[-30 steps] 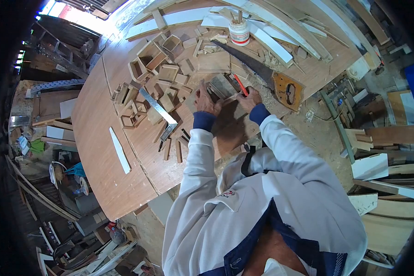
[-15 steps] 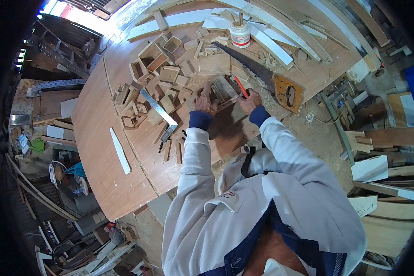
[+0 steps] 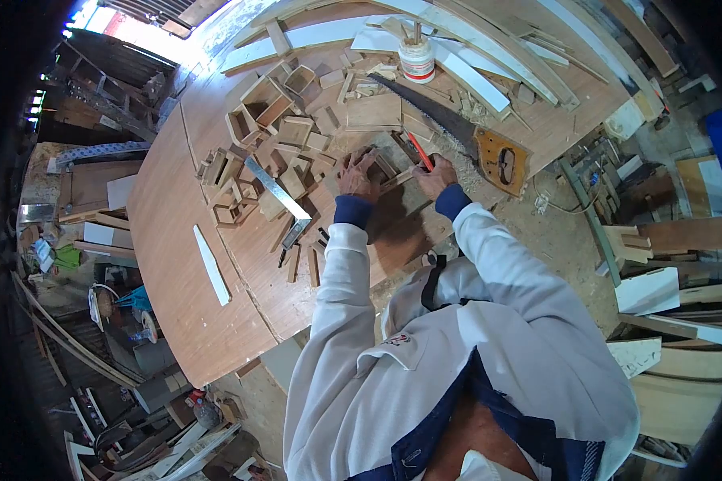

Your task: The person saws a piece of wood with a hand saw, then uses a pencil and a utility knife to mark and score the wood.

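Observation:
My right hand [image 3: 436,175] is closed around a red pencil [image 3: 419,151], which points up and to the left. Beside it, my left hand [image 3: 358,174] rests at the left side of a small wooden frame [image 3: 385,167], its fingers bent over the wood. Just beyond the hands lies a flat wooden piece [image 3: 375,112]. A handsaw [image 3: 501,160] with a wooden handle is to the right of my right hand. To the left, a metal try square [image 3: 277,190] lies among small wooden pieces.
Small open wooden boxes [image 3: 266,100] are heaped left of the hands. A white glue tub [image 3: 417,62] stands near long boards [image 3: 473,76] at the far side. A thin white strip [image 3: 211,264] lies on the left of the table [image 3: 168,240].
My left hand has shifted slightly on the frame, its fingers a little more spread. The right hand and red pencil have barely moved.

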Tool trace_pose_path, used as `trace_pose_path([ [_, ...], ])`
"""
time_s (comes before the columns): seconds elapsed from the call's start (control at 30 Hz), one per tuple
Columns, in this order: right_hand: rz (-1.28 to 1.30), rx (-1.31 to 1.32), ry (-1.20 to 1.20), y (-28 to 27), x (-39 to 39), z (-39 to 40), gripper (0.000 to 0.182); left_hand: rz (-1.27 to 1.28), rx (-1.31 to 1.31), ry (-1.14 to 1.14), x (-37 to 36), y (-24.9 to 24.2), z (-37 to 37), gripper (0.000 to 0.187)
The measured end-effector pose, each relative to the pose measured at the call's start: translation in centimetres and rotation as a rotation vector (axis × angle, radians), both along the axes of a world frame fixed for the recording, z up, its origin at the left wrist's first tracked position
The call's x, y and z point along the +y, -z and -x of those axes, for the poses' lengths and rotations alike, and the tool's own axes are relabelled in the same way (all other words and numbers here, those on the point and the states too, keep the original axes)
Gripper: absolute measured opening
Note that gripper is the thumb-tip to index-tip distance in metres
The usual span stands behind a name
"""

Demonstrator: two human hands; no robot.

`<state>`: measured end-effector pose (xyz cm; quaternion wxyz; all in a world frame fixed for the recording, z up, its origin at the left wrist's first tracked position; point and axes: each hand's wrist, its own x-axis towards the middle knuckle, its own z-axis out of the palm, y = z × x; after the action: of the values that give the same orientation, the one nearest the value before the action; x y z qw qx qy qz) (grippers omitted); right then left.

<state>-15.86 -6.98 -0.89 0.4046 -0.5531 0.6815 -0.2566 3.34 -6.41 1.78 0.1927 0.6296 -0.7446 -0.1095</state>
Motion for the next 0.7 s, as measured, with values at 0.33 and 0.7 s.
trace_pose_path([
  [0.33,0.006,0.017,-0.002,-0.1,0.0,0.1,0.046,-0.042,0.048,-0.07,0.4,0.0,1.0,0.056],
  [0.7,-0.058,-0.033,-0.002,-0.7,0.0,0.3,0.053,0.02,0.113,-0.091,0.4,1.0,0.7,0.058],
])
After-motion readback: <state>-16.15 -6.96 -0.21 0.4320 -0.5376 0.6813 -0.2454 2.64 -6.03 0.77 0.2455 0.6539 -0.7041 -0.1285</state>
